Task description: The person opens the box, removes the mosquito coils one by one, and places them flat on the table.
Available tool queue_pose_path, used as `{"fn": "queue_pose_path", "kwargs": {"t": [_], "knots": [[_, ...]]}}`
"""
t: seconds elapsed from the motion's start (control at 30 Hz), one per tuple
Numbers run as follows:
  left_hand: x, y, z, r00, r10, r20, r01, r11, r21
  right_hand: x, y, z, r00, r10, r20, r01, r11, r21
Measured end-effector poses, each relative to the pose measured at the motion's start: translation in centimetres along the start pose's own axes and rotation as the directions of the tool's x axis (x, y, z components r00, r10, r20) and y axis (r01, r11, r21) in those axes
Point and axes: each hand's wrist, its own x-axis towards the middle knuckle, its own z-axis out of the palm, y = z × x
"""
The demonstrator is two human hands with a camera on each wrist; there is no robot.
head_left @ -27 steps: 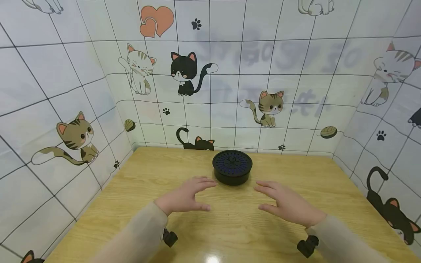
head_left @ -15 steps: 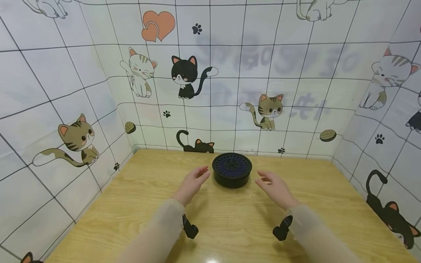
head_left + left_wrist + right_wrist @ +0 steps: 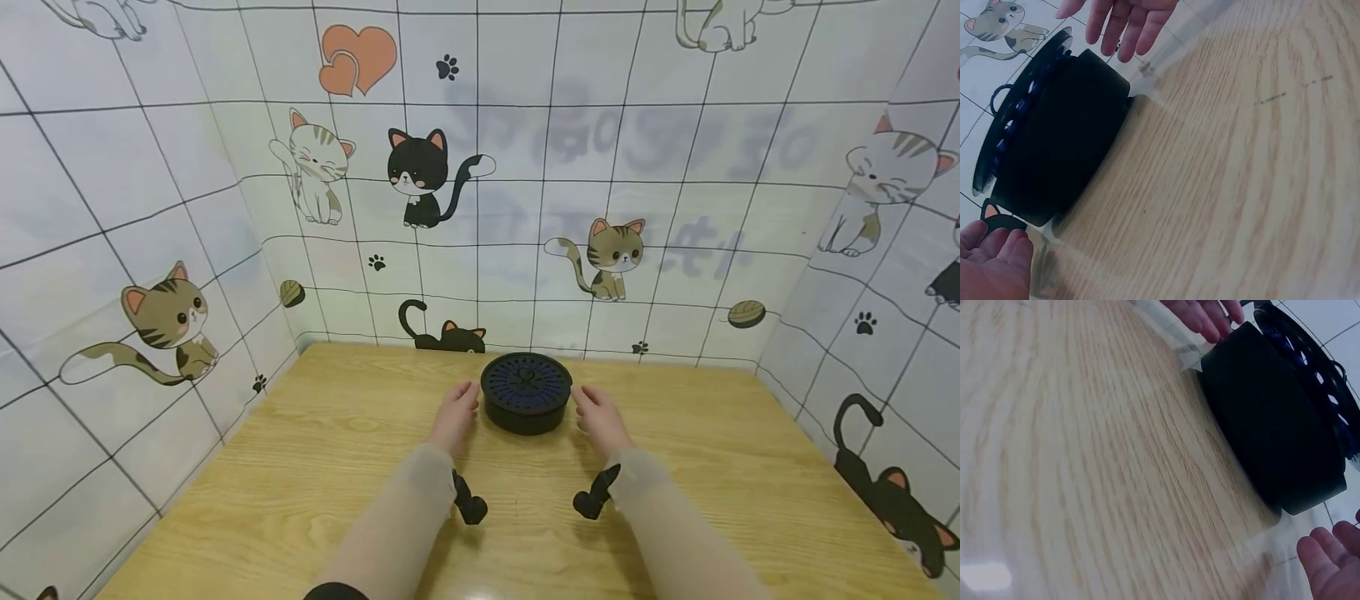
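A round black mosquito coil holder (image 3: 527,421) stands upright toward the back of the table, its dark slotted lid (image 3: 525,379) topped by a small ring (image 3: 1001,97). On its left side is my left hand (image 3: 456,417), fingers loosely bent and the fingertips close to the lid's rim. My right hand (image 3: 600,418) faces it from the other side, the fingertips right at the rim in the head view. Both wrist views show a gap between the near hand and the black wall of the holder. Neither hand holds anything.
The wood-grain table (image 3: 315,467) ends at a tiled backdrop (image 3: 517,275) printed with cartoon cats, which rises on three sides. Small black cameras (image 3: 470,504) sit at both wrists, low over the table between the forearms.
Both hands have moved forward and inward, from in front of the coil holder to either side of it. Their fingers have bent a little. The holder stands where it was.
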Motion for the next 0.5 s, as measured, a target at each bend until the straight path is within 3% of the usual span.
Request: {"fn": "queue_pose_path", "kwargs": {"t": [0.17, 0.27, 0.5], "knots": [[0.8, -0.8, 0.7, 0.997, -0.049, 0.057, 0.054, 0.996, -0.074, 0.7, 0.5, 0.7, 0.997, 0.074, 0.015, -0.075, 0.984, 0.159], [1.3, -1.4, 0.9, 0.995, -0.059, 0.08, 0.066, 0.994, -0.089, 1.1, 0.6, 1.1, 0.997, 0.071, 0.037, -0.077, 0.975, 0.207], [1.0, -1.2, 1.0, 0.993, -0.089, 0.076, 0.091, 0.996, -0.024, 1.6, 0.6, 1.8, 0.998, 0.039, 0.059, -0.052, 0.97, 0.238]]}}
